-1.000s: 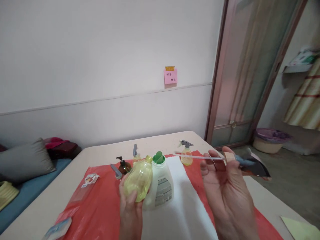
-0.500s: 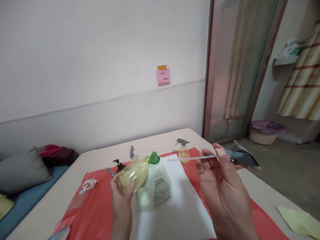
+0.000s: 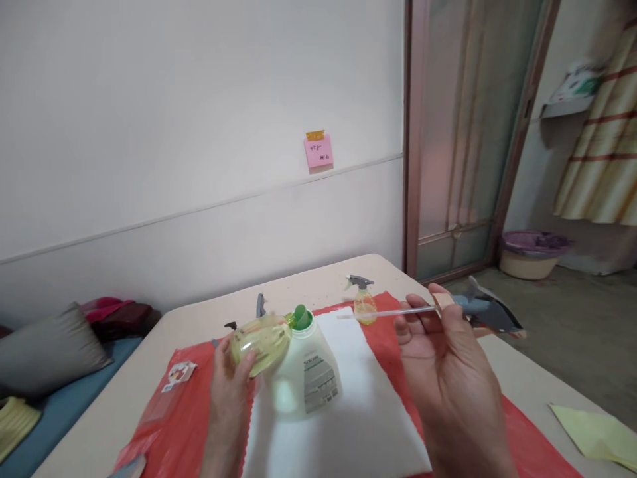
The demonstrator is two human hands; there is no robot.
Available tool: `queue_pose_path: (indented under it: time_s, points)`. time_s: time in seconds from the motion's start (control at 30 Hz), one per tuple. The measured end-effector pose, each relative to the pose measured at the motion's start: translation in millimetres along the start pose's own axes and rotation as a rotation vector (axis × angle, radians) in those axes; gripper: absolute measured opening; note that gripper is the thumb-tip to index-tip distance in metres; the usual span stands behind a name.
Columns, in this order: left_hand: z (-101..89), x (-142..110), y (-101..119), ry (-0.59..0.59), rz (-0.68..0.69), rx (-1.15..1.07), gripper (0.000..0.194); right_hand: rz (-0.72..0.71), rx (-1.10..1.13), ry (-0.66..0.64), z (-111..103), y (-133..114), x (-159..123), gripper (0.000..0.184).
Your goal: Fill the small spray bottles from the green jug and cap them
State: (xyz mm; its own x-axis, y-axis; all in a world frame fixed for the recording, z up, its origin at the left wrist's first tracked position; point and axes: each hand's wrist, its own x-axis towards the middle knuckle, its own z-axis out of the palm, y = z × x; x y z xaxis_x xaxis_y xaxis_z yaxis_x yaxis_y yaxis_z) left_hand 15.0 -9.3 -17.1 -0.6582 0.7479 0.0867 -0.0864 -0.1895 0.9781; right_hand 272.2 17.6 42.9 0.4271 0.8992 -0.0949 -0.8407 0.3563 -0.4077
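Observation:
My left hand (image 3: 227,392) is closed round a small empty yellow bottle (image 3: 259,340), tilted with its open neck pointing right, just above the table. My right hand (image 3: 442,372) grips a grey spray-trigger head (image 3: 490,315); its clear dip tube (image 3: 383,313) sticks out to the left, the tip a short way from the bottle's neck. A white bottle with a green cap (image 3: 304,372) stands on a white sheet (image 3: 358,425) right behind the yellow bottle.
A red plastic sheet (image 3: 189,411) covers the beige table (image 3: 298,289). A small yellow spray bottle (image 3: 363,302) stands at the back, with a dark pump bottle and grey trigger heads (image 3: 259,306) near it. A yellow paper (image 3: 592,435) lies at the right; a cushion (image 3: 50,345) sits at the left.
The yellow bottle has tilted over from near upright to lying sideways and shifted left. My right hand with the trigger head has stayed about where it was.

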Motion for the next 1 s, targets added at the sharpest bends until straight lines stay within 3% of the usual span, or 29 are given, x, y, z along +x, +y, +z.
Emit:
queue_pose_path:
  time_s: [0.27, 1.0]
  points:
    - [7.0, 4.6, 27.4, -0.079, 0.058, 0.122, 0.071, -0.007, -0.009, 0.003, 0.0, -4.9, 0.9, 0.042]
    - [22.0, 22.2, 63.8, -0.230, 0.162, 0.410, 0.082, 0.019, 0.040, 0.024, -0.1, -9.1, 1.8, 0.037]
